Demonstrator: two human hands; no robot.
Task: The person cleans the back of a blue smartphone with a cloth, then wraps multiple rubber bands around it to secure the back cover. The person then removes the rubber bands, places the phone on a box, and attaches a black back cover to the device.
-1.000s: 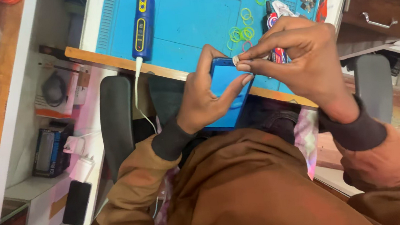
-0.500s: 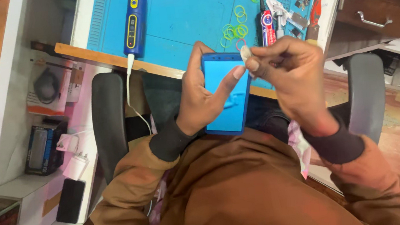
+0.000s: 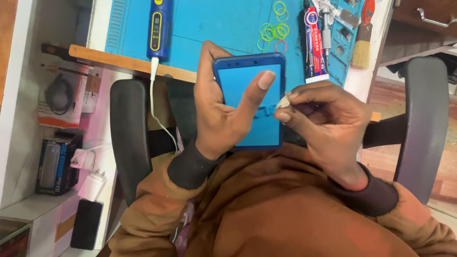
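Blue phone held over the lap, a small white scrap pinched beside it.

Nearest the camera are the brown sleeves with dark cuffs; above them the left hand (image 3: 221, 112) grasps a blue smartphone (image 3: 252, 101) from its left edge, thumb laid across the blue face, the phone upright between the chair's black armrests (image 3: 131, 138). The right hand (image 3: 323, 122) is clenched around a tiny whitish bit (image 3: 283, 102) pinched between thumb and forefinger, touching the phone's right edge. Beyond lies a blue work mat (image 3: 217, 12) on the bench, with a blue and yellow handheld tool (image 3: 159, 22) at its front edge trailing a white cable (image 3: 153, 96). Farther right are loose green rubber bands (image 3: 273, 29), a glue tube (image 3: 312, 42), and a brush (image 3: 364, 40).
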